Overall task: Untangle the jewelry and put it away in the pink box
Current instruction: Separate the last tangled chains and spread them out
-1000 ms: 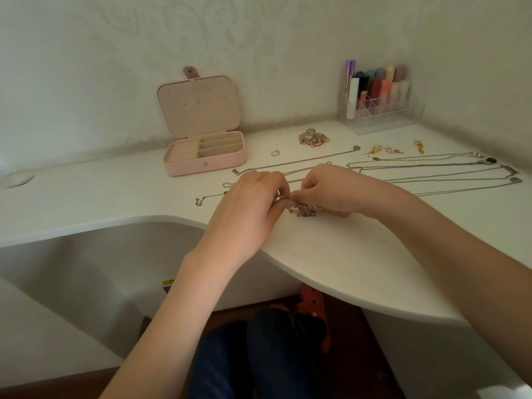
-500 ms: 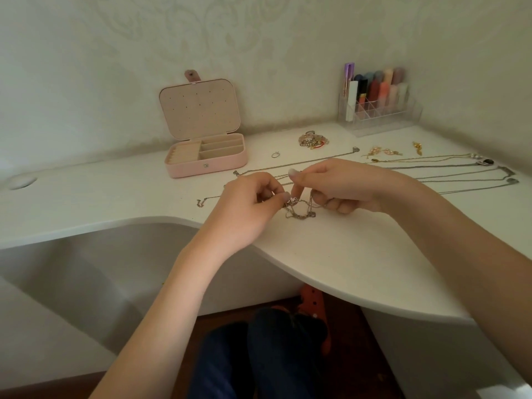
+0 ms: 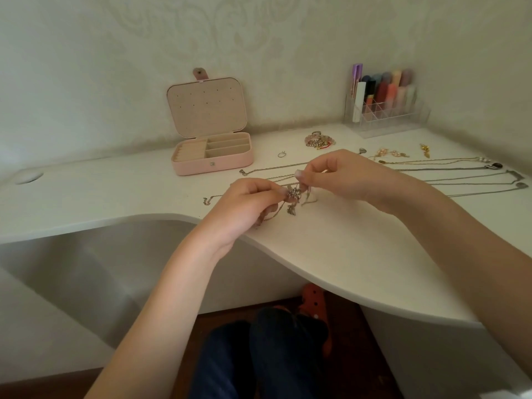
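At frame centre, just above the white desk (image 3: 331, 254), the left hand (image 3: 247, 205) and right hand (image 3: 342, 177) each pinch the knotted clump of thin silver chains (image 3: 293, 195). It looks light, limp and easily kinked, so I would grip single strands beside the knot; the open pink box (image 3: 211, 164) sits upper left.

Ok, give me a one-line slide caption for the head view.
Both hands, left hand and right hand, pinch a tangled chain knot above the white desk; pink box open behind.

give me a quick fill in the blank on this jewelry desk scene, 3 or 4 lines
1. The pink box stands with its lid ____.
2. Both hands pinch a tangled ____ of chains.
3. The clear organizer stands in the desk's far ____ corner.
4. The small ring lies to the ____ of the pink box.

Missing words: open; knot; right; right
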`<state>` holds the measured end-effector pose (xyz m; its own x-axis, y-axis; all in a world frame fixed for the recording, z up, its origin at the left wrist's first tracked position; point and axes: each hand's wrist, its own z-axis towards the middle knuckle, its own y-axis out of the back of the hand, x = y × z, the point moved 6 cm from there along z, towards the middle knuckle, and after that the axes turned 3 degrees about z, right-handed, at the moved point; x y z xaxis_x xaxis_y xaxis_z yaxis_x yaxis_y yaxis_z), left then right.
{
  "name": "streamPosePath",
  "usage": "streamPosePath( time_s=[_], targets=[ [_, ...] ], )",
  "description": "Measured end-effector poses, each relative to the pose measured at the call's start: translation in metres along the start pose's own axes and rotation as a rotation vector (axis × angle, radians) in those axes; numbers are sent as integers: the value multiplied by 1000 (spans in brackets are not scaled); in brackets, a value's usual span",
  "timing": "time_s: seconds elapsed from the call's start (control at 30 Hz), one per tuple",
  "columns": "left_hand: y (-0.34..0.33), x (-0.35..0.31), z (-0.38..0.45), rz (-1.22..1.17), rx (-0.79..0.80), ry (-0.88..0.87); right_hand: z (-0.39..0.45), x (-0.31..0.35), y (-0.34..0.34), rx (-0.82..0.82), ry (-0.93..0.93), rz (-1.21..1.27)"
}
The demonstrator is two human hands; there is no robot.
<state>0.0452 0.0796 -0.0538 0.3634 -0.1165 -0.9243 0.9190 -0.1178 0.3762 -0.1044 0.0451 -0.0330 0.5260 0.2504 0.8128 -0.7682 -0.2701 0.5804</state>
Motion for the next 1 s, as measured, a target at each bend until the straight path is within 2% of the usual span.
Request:
streamPosePath(
  time_s=[0.13,0.33,0.47,0.6,0.87,1.0],
  targets=[
    [5,6,3,-67,-63,43,2,6,8,-136,97,-3],
    [3,7,3,-163,-128,22,-1,2,-9,65,-34,51],
    [0,7,1,-211,-164,1,-1,3,-16,91,-13,208],
    [-3,5,-1,-248,-215,38,-3,2,-16,141,-26,225],
    [-6,1,-8,-360,-311,61,-5,3,-10,132,-65,267],
    [-7,3,-8,-372,-311,79,-5,1,-12,122,-139,490]
  ],
)
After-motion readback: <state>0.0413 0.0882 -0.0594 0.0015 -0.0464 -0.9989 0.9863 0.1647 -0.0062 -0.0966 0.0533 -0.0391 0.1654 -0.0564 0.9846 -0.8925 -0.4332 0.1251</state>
